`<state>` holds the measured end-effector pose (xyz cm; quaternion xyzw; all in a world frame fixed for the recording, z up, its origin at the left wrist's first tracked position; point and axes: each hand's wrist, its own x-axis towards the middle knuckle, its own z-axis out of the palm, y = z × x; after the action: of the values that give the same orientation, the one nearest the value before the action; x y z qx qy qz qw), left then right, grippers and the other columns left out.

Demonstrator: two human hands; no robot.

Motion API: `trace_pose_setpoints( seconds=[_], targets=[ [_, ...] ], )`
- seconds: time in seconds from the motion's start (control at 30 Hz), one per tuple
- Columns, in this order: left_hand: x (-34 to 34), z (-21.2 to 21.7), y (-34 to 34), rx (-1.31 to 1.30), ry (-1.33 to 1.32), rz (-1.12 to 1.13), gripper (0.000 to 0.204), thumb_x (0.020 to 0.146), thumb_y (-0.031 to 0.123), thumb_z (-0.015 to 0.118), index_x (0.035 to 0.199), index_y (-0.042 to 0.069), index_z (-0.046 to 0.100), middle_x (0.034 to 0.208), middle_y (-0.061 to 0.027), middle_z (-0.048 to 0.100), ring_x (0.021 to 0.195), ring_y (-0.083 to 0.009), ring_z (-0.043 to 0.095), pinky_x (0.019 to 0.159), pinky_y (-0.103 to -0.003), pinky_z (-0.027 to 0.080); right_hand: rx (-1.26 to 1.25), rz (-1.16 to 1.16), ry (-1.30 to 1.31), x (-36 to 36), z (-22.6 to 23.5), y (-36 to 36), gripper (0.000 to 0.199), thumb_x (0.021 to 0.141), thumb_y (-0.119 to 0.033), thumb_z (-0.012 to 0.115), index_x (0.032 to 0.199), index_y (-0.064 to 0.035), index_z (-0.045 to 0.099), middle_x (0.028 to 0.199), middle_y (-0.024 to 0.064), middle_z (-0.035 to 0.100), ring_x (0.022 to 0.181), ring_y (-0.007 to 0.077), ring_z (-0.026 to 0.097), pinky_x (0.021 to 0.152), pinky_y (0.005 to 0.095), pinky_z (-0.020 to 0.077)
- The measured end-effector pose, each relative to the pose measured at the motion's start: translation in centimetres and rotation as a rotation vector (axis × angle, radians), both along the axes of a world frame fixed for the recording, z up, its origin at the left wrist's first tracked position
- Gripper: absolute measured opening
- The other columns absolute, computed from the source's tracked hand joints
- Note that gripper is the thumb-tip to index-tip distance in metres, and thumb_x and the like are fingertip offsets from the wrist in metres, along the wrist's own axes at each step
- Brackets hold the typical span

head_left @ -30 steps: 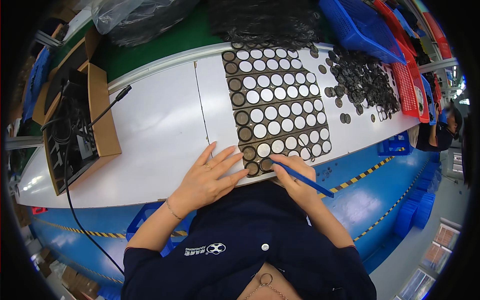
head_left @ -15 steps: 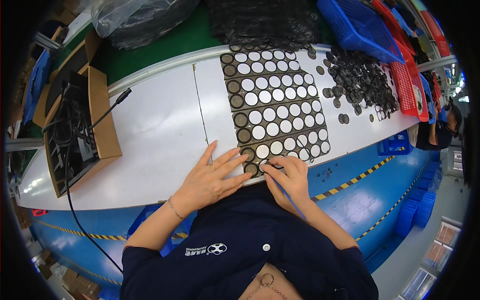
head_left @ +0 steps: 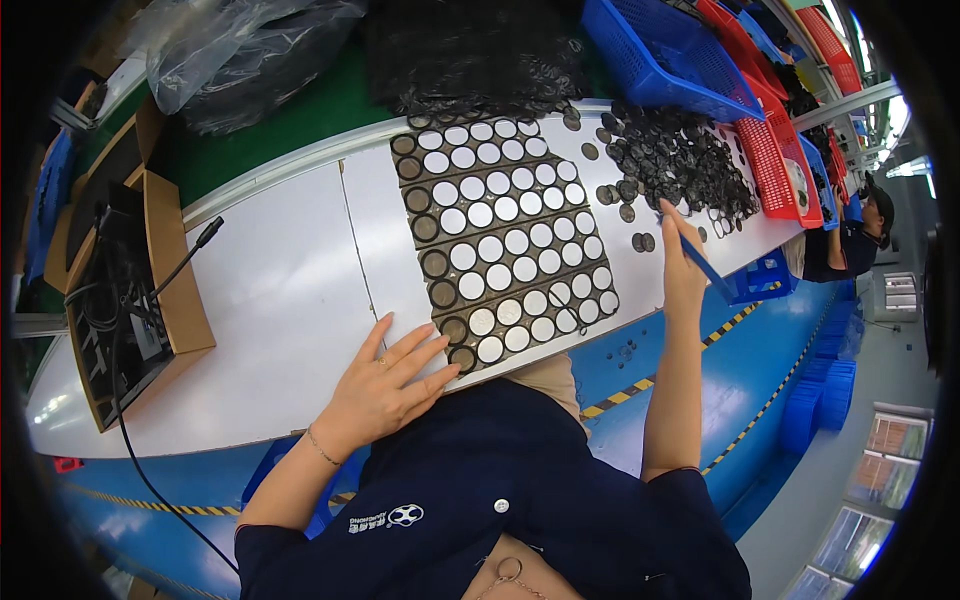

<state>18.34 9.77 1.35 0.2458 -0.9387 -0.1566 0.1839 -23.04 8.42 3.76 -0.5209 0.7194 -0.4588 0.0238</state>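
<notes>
My left hand (head_left: pixel 385 388) lies flat on the white table with fingers spread, its fingertips at the near left corner of a dark sheet (head_left: pixel 470 223) of strips. Rows of white discs (head_left: pixel 489 349) with black rims fill the sheet, while its leftmost circles are grey-brown. In my right hand (head_left: pixel 684 268) is a slim blue stick-like tool (head_left: pixel 708 268), sticking out toward the lower right. The fingertips of that hand point at the near edge of a heap of black discs and rings (head_left: pixel 680 160); whether they pinch a disc is too small to tell.
A blue basket (head_left: pixel 665 75) and a red basket (head_left: pixel 775 165) stand behind and right of the heap. On the left is an open cardboard box (head_left: pixel 185 270) with cables. Black plastic bags (head_left: pixel 470 50) lie at the back. Far right, another person (head_left: pixel 850 240) is present.
My right hand has moved from the sheet's near edge right and away to the heap, still with the blue tool. My left hand stays at the sheet's corner. The whole view has shifted slightly.
</notes>
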Motion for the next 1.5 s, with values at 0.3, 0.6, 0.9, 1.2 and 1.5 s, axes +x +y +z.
trace_pose_setpoints(
  seconds=[0.3, 0.6, 0.9, 1.2, 1.5],
  targets=[
    [0.5, -0.1, 0.0, 0.006, 0.050, -0.021, 0.037, 0.083, 0.018, 0.079, 0.119, 0.018, 0.073, 0.138, -0.0064, 0.062, 0.136, -0.0250, 0.054, 0.119, -0.056, 0.036, 0.276, 0.619, -0.284, 17.8, -1.1, 7.2, 0.012, 0.089, -0.010, 0.075, 0.100, -0.0053, 0.076, 0.086, 0.0093, 0.073, 0.079, 0.0250, 0.066, 0.080, 0.0373, 0.0479],
    [0.5, -0.4, 0.0, 0.015, 0.070, -0.014, 0.037, 0.084, 0.018, 0.078, 0.120, 0.018, 0.072, 0.136, -0.0068, 0.062, 0.136, -0.0262, 0.054, 0.119, -0.056, 0.036, 0.280, 0.683, -0.135, 17.9, -1.5, 7.2, 0.012, 0.087, -0.011, 0.076, 0.099, -0.0077, 0.077, 0.083, 0.0064, 0.073, 0.077, 0.0209, 0.064, 0.076, 0.0339, 0.0451],
    [0.6, -0.5, 0.0, 0.022, 0.067, -0.020, 0.037, 0.083, 0.019, 0.078, 0.120, 0.018, 0.072, 0.137, -0.0069, 0.061, 0.137, -0.0266, 0.054, 0.120, -0.056, 0.035, 0.290, 0.723, -0.091, 17.9, -1.6, 7.3, 0.014, 0.087, -0.011, 0.076, 0.100, -0.0095, 0.076, 0.087, 0.0055, 0.073, 0.081, 0.0221, 0.066, 0.082, 0.0377, 0.0423],
    [0.6, -0.5, 0.2, 0.028, 0.078, -0.003, 0.032, 0.081, 0.016, 0.079, 0.112, 0.018, 0.074, 0.133, -0.0069, 0.064, 0.134, -0.0277, 0.057, 0.118, -0.057, 0.037, -0.089, 0.361, 0.535, 10.6, -2.2, 2.4, 0.025, 0.086, -0.003, 0.073, 0.111, -0.0041, 0.073, 0.111, 0.0151, 0.071, 0.107, 0.0316, 0.067, 0.093, 0.0442, 0.0470],
    [-0.1, -0.3, -0.3, -0.026, 0.080, 0.146, 0.037, 0.082, 0.015, 0.078, 0.119, 0.018, 0.074, 0.133, -0.0085, 0.063, 0.135, -0.0300, 0.056, 0.117, -0.057, 0.036, 0.463, 0.555, -0.495, 16.3, -0.6, 4.8, 0.022, 0.095, -0.015, 0.073, 0.114, -0.0040, 0.076, 0.098, 0.0124, 0.076, 0.085, 0.0227, 0.070, 0.078, 0.0320, 0.0545]
  ],
)
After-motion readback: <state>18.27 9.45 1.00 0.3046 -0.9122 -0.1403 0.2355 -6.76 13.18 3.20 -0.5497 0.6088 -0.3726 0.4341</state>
